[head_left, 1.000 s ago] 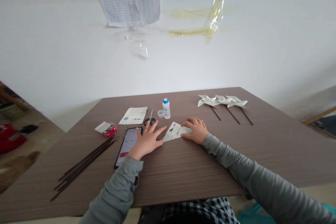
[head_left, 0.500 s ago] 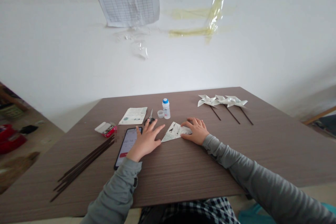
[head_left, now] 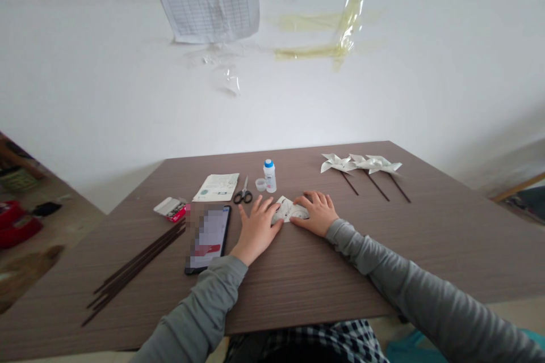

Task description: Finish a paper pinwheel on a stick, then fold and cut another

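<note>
A folded piece of printed paper [head_left: 286, 207] lies on the table between my two hands, partly covered by both. My left hand [head_left: 258, 226] rests on its left part with the fingers spread. On the paper's right part lies my right hand [head_left: 316, 212], fingers apart and pressing it flat. Just beyond my left hand are black-handled scissors [head_left: 243, 195]. A white bottle with a blue cap [head_left: 269, 176] stands behind the paper, with a small clear cup [head_left: 260, 184] beside it.
A phone [head_left: 210, 238], a red and white box [head_left: 171, 209], dark sticks [head_left: 136, 266] and a flat paper sheet [head_left: 216, 187] lie left on the table [head_left: 298, 289]. Several paper pinwheels on sticks [head_left: 378, 164] lie at the back right. A wall stands behind.
My left hand has moved right, off the phone and scissors and onto the left part of the folded paper. My right hand has barely moved.
</note>
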### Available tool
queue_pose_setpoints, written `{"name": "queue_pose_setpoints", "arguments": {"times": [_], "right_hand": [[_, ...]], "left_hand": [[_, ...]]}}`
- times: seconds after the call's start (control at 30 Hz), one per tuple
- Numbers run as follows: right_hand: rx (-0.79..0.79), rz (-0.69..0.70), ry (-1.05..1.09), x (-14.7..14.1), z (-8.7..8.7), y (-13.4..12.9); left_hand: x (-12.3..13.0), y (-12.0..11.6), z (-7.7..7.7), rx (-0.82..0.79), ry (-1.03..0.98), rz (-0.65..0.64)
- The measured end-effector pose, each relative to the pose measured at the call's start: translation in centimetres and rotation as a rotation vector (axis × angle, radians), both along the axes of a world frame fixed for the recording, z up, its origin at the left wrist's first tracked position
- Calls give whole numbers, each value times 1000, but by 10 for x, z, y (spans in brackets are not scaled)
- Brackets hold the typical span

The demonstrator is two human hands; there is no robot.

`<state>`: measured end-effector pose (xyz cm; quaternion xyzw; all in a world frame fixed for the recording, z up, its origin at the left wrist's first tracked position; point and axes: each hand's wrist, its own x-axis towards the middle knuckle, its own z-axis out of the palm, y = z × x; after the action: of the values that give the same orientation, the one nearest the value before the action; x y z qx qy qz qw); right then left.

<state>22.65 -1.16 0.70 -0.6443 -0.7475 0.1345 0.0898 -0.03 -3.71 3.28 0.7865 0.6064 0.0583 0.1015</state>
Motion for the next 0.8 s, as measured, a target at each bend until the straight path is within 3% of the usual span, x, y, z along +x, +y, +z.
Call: {"name": "queue_pose_setpoints", "arguments": {"times": [0.23,0.43,0.8], "right_hand": [[-52,-46,15,-7,7,-3],[-61,-34,29,0,3,4],[-78,-49,49,23,-1,15]], "left_hand": [[9,-1,0,40,-13,56],[9,0,-1,27,-28,74],[-18,4,7,-70,-5,97]]}}
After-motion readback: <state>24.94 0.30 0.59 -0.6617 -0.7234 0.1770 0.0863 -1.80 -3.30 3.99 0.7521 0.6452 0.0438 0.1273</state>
